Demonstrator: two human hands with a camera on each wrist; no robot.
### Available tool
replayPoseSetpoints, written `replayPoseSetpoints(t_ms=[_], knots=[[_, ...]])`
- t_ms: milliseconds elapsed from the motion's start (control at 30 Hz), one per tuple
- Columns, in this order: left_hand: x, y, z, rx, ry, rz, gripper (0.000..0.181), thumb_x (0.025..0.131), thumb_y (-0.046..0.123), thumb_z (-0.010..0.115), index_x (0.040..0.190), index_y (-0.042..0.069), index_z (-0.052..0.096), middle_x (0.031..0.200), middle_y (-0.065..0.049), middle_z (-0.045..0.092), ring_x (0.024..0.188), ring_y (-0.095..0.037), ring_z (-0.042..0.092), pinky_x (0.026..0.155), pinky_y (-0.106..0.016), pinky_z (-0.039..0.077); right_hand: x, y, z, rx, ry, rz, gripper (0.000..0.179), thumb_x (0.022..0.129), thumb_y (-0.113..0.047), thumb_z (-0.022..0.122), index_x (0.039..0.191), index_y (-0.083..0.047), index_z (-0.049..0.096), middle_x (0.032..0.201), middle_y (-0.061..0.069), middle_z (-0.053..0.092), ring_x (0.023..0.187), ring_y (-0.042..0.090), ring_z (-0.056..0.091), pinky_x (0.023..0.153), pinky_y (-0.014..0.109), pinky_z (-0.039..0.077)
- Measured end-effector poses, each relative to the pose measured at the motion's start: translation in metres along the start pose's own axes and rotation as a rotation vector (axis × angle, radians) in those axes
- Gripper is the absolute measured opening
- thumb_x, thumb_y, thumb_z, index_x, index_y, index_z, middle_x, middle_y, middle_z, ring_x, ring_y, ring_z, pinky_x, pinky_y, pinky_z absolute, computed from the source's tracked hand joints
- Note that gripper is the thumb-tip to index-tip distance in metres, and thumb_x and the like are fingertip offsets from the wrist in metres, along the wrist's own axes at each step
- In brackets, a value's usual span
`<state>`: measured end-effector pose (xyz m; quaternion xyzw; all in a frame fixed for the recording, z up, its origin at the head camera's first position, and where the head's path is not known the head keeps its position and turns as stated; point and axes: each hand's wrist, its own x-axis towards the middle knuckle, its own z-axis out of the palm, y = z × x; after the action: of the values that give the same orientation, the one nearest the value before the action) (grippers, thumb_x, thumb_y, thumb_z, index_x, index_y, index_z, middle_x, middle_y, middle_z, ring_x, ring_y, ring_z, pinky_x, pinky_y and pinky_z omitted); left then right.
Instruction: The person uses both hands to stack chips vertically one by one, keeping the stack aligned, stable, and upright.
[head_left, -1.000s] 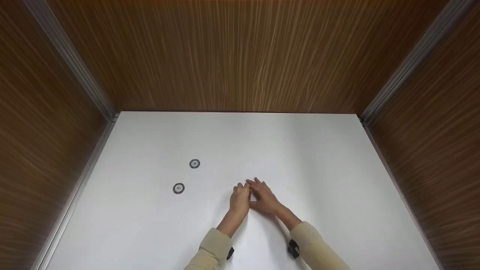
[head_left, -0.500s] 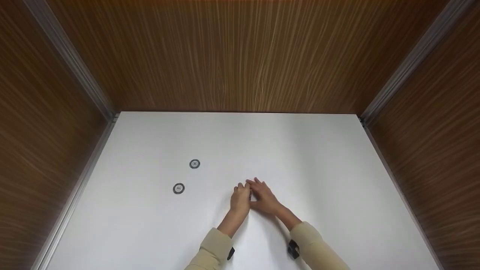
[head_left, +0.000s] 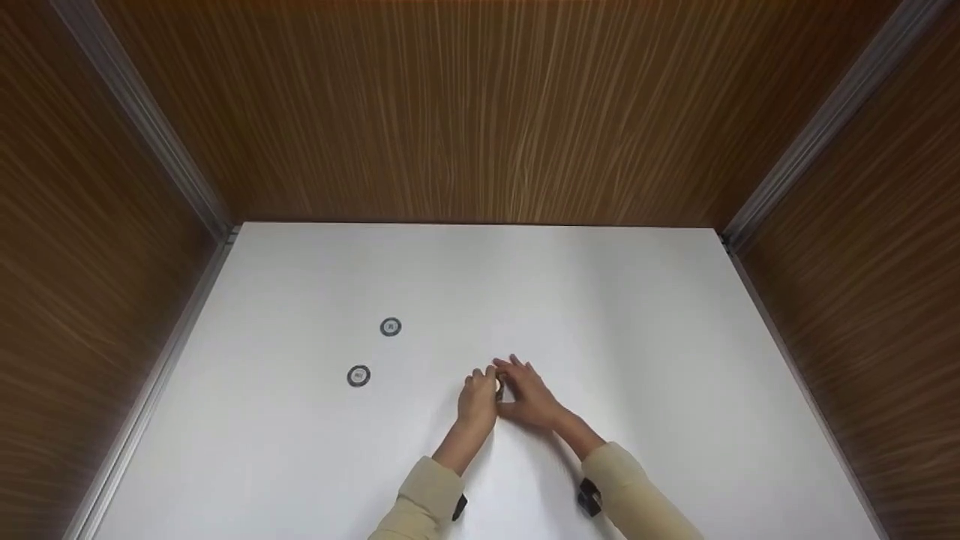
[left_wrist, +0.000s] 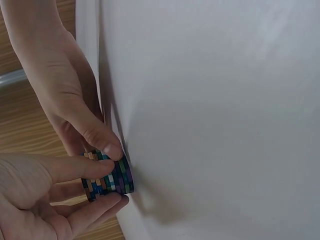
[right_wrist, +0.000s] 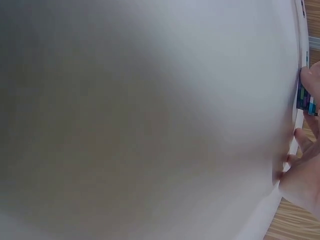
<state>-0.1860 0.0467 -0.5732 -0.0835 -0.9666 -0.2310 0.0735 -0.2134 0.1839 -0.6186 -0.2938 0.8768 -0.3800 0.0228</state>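
A short stack of multicoloured poker chips (left_wrist: pixel 102 175) is held between both hands near the middle of the white table. My left hand (head_left: pixel 477 401) pinches it from the left; in the left wrist view its fingers (left_wrist: pixel 85 169) lie along the striped edges. My right hand (head_left: pixel 531 397) curves round the stack from the right, its thumb (left_wrist: pixel 111 149) pressed to the lower end. Only a small part of the stack (head_left: pixel 499 385) shows between the hands in the head view. At the right wrist view's edge the stack (right_wrist: pixel 304 97) is partly cut off.
Two dark-rimmed round chips with light centres lie apart on the white table (head_left: pixel 637 337) to the left, one farther chip (head_left: pixel 391 326) and one nearer chip (head_left: pixel 358 376). Wood-grain panels (head_left: pixel 480 112) with metal corner rails (head_left: pixel 150 120) enclose the table's back and sides.
My left hand has shifted slightly left, so more of the chip stack shows between the hands. The right hand has barely moved, and the two loose chips lie where they were.
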Motion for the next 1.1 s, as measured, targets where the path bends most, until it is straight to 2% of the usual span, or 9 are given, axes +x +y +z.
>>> replayPoseSetpoints(t_ms=[167, 367, 500, 633, 733, 933, 1100], knots=[[-0.0014, -0.0016, -0.0002, -0.021, -0.027, -0.019, 0.036, 0.07, -0.001, 0.073, 0.103, -0.004, 0.058, 0.079, -0.013, 0.056, 0.072, -0.026, 0.059, 0.06, -0.029, 0.052, -0.0013, 0.0002, -0.0007, 0.03, -0.005, 0.01, 0.052, 0.079, -0.021, 0.072, 0.121, -0.006, 0.046, 0.137, 0.019, 0.041, 0.131, 0.043, 0.02, 0.105, 0.058, 0.007], [-0.0017, -0.003, 0.0007, 0.004, 0.017, 0.021, 0.041, 0.061, -0.004, 0.078, 0.097, -0.004, 0.058, 0.076, -0.013, 0.055, 0.068, -0.027, 0.059, 0.06, -0.03, 0.051, -0.0013, 0.0004, -0.0012, 0.038, 0.017, 0.006, 0.047, 0.078, -0.02, 0.072, 0.116, -0.004, 0.049, 0.134, 0.019, 0.044, 0.13, 0.044, 0.021, 0.105, 0.059, 0.008], [-0.0009, -0.0039, 0.001, 0.001, 0.01, 0.025, 0.044, 0.061, -0.005, 0.078, 0.1, -0.006, 0.058, 0.077, -0.013, 0.056, 0.069, -0.027, 0.059, 0.062, -0.029, 0.051, -0.001, 0.0, -0.0016, 0.04, 0.015, 0.013, 0.041, 0.078, -0.021, 0.072, 0.108, -0.007, 0.049, 0.135, 0.019, 0.042, 0.13, 0.044, 0.021, 0.105, 0.059, 0.008], [-0.0013, -0.0048, 0.0013, -0.012, -0.004, 0.029, 0.044, 0.061, -0.007, 0.077, 0.1, -0.006, 0.058, 0.077, -0.014, 0.057, 0.07, -0.027, 0.06, 0.064, -0.028, 0.052, -0.0017, -0.0007, -0.0016, 0.056, -0.004, 0.047, 0.048, 0.078, -0.024, 0.072, 0.116, -0.005, 0.049, 0.137, 0.017, 0.041, 0.132, 0.041, 0.019, 0.106, 0.055, 0.005], [-0.002, -0.0048, 0.0011, -0.005, 0.01, 0.044, 0.042, 0.06, -0.008, 0.077, 0.098, -0.006, 0.059, 0.076, -0.013, 0.057, 0.069, -0.026, 0.06, 0.064, -0.027, 0.052, -0.0021, -0.0013, -0.0017, 0.068, -0.012, 0.071, 0.049, 0.079, -0.025, 0.071, 0.117, -0.005, 0.049, 0.139, 0.015, 0.039, 0.133, 0.038, 0.017, 0.108, 0.052, 0.003], [-0.0029, -0.0055, 0.0004, 0.014, 0.061, 0.07, 0.042, 0.055, -0.007, 0.079, 0.091, -0.004, 0.058, 0.073, -0.011, 0.055, 0.065, -0.026, 0.058, 0.06, -0.028, 0.051, -0.0025, -0.001, -0.0004, 0.044, 0.0, 0.055, 0.048, 0.079, -0.025, 0.071, 0.118, -0.006, 0.051, 0.136, 0.016, 0.043, 0.133, 0.038, 0.019, 0.107, 0.053, 0.005], [-0.0037, -0.0093, 0.0007, -0.042, 0.069, 0.078, 0.046, 0.054, -0.004, 0.082, 0.092, -0.003, 0.057, 0.076, -0.013, 0.056, 0.067, -0.03, 0.059, 0.063, -0.032, 0.051, -0.0012, -0.0014, -0.0012, 0.038, -0.002, 0.051, 0.046, 0.079, -0.028, 0.072, 0.116, -0.008, 0.055, 0.137, 0.016, 0.041, 0.133, 0.038, 0.02, 0.107, 0.053, 0.006]])
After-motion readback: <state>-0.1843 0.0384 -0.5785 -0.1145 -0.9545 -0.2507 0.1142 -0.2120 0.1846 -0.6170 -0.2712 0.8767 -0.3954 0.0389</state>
